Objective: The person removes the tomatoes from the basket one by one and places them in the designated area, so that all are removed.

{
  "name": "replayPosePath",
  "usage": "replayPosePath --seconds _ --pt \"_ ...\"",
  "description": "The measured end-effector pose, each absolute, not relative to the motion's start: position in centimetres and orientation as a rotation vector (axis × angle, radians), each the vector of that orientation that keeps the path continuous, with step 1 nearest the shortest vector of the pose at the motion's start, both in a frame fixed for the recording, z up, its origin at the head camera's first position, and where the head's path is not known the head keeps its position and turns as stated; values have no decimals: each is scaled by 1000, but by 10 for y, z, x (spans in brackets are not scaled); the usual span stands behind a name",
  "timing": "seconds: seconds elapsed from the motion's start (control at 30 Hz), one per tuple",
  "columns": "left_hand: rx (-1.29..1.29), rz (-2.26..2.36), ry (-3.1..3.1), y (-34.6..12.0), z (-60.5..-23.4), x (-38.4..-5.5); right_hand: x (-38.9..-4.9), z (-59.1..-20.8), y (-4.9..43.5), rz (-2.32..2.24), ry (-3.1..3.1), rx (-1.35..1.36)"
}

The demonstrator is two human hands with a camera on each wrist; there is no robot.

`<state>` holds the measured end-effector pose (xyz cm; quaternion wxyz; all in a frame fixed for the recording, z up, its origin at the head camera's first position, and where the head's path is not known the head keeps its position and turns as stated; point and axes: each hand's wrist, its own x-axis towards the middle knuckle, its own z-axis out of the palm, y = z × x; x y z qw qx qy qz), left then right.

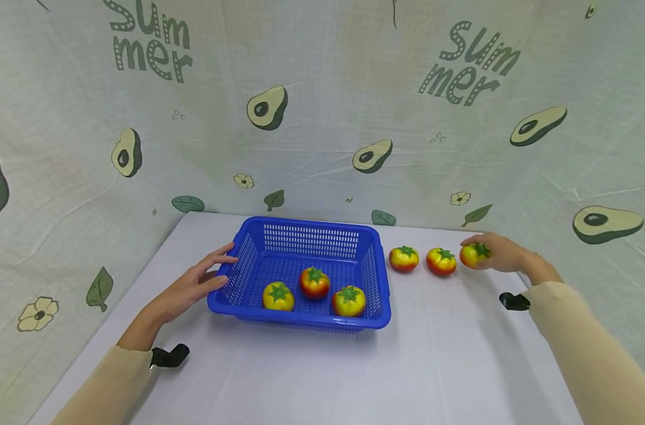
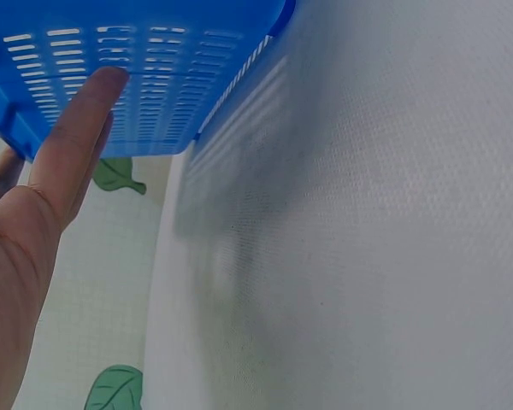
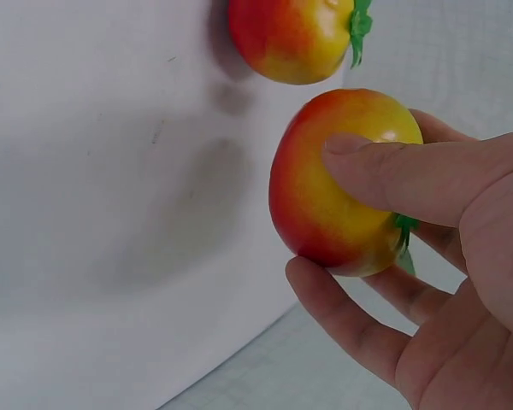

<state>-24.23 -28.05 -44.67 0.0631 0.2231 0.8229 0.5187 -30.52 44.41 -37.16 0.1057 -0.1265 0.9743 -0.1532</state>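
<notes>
A red-and-yellow toy tomato with a green leafy top is held in my right hand, thumb on one side and fingers round the other. Two more tomatoes, one in the middle and one nearer the basket, sit in a row to its left. My left hand rests against the left side of a blue plastic basket, its fingers fairly straight at the rim and perforated wall. Inside the basket lie three tomatoes: a yellow one, a redder one and another yellow-red one.
A white-covered table lies under everything. Behind and beside it hangs a pale cloth printed with avocados, leaves and lettering. Black camera mounts sit at both wrists.
</notes>
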Motion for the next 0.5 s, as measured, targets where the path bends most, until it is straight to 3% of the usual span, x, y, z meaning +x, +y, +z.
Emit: replayPosePath --seconds 0.5 --pt "683 1566 2484 -279 -444 -242 -306 -392 457 -478 2850 -339"
